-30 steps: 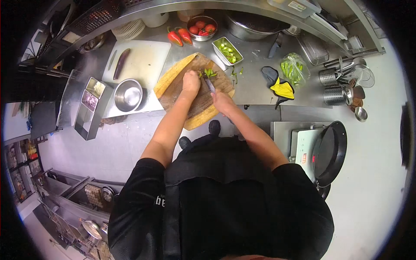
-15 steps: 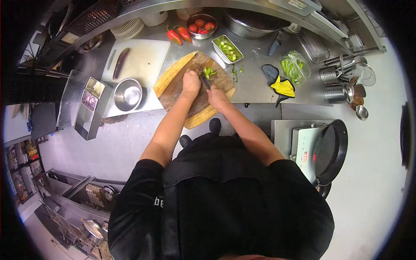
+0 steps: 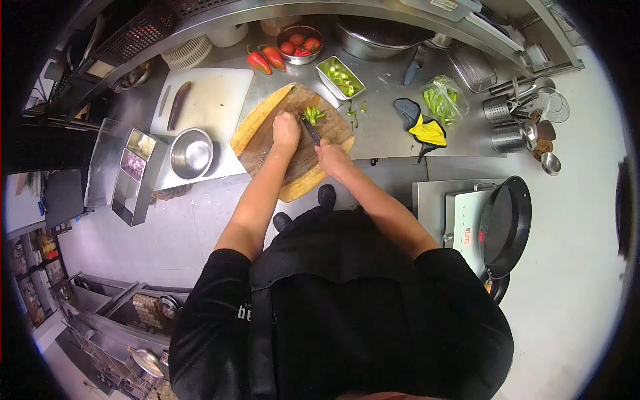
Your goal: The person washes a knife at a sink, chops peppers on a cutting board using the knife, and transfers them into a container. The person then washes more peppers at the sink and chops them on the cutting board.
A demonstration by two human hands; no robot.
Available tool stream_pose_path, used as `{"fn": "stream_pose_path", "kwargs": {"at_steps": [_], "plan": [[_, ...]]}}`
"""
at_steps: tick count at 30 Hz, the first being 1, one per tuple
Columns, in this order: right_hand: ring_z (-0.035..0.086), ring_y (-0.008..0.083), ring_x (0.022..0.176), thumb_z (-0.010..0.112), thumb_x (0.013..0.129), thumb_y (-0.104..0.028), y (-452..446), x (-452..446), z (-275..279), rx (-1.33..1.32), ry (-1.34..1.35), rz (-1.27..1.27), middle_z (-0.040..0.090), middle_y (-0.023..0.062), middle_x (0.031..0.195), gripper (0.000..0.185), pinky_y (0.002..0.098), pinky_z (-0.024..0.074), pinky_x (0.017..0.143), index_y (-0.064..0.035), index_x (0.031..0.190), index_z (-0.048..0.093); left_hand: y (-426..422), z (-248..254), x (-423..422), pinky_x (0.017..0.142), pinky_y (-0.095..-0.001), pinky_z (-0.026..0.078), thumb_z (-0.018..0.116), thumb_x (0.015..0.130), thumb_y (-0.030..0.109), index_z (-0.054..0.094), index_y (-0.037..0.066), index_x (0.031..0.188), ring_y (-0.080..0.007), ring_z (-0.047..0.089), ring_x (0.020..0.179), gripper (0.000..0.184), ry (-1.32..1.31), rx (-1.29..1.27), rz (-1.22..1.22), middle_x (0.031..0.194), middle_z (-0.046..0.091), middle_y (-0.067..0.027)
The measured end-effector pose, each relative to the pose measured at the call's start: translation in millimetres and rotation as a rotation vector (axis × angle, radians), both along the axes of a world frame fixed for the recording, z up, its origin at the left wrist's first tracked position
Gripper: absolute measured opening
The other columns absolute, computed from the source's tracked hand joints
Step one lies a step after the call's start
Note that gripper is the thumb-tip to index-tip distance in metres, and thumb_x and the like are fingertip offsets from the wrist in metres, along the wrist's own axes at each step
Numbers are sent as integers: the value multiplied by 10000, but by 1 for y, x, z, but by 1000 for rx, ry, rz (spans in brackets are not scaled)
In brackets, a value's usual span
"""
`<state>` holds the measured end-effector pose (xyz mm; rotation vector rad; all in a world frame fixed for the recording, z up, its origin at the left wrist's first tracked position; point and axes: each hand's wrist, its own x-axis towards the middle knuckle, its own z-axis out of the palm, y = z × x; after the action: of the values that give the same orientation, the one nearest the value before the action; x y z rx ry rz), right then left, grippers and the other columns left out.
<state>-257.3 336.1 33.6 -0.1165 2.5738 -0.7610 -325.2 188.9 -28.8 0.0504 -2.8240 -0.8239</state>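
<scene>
The right hand (image 3: 333, 162) is closed round the knife (image 3: 311, 132), blade pointing far and left over the wooden board (image 3: 259, 128). The left hand (image 3: 287, 130) is bunched beside the blade, perhaps to steady something; whether it pinches anything I cannot tell. Chopped green pieces (image 3: 313, 116) lie at the board's far side. The metal tray (image 3: 330, 85) beyond, holding similar pieces, seems placed for easy reach.

White lettering (image 3: 245, 313), partly covered, on black short-sleeved fabric shirt (image 3: 210, 310), red rectangular label (image 3: 467, 236) and lit red display (image 3: 481, 236) on white flat cooker (image 3: 459, 213), none legible
</scene>
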Motion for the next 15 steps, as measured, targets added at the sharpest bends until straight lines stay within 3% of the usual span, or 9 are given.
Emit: {"fn": "stream_pose_path", "kwargs": {"at_steps": [3,6,8,9,11,15], "plan": [[567,476,873,414,938,-252,-5,-6,-11,-11,-5,-15,589,328,858,328,519,431,798,63,1013,468,-2,0,-2,736,-429,497,540,777,81,693,42,833,-373,616,805,167,-45,-27,-39,842,605,-242],[597,462,789,411,938,-264,-8,-15,-28,-26,109,43,597,316,848,355,515,485,690,77,1017,469,-2,-17,-2,738,-426,497,535,764,76,690,46,823,-369,613,805,169,48,46,-1,836,605,-235],[619,430,667,406,939,-278,-3,-16,-17,-120,-21,-16,607,297,825,386,485,512,517,92,1036,461,-3,-4,2,741,-424,497,535,755,71,691,48,820,-366,611,810,170,22,-27,-19,837,606,-228],[619,430,667,406,939,-278,-1,-13,-8,-120,-17,-15,607,297,825,386,485,512,517,92,1036,461,-3,5,5,743,-423,497,536,746,66,691,51,818,-362,609,815,172,-8,-96,-39,839,606,-222],[595,451,806,436,921,-261,2,-5,22,-102,-219,-148,602,308,832,319,516,461,747,46,992,490,-3,10,6,747,-422,497,526,748,64,686,43,812,-357,609,823,174,-10,-67,-11,845,606,-218],[600,443,799,431,925,-260,9,0,0,-14,-1,-41,601,308,826,312,519,460,739,40,986,492,-5,0,1,746,-425,500,494,764,69,665,16,811,-354,608,838,185,-4,-107,-29,866,609,-209]]}}
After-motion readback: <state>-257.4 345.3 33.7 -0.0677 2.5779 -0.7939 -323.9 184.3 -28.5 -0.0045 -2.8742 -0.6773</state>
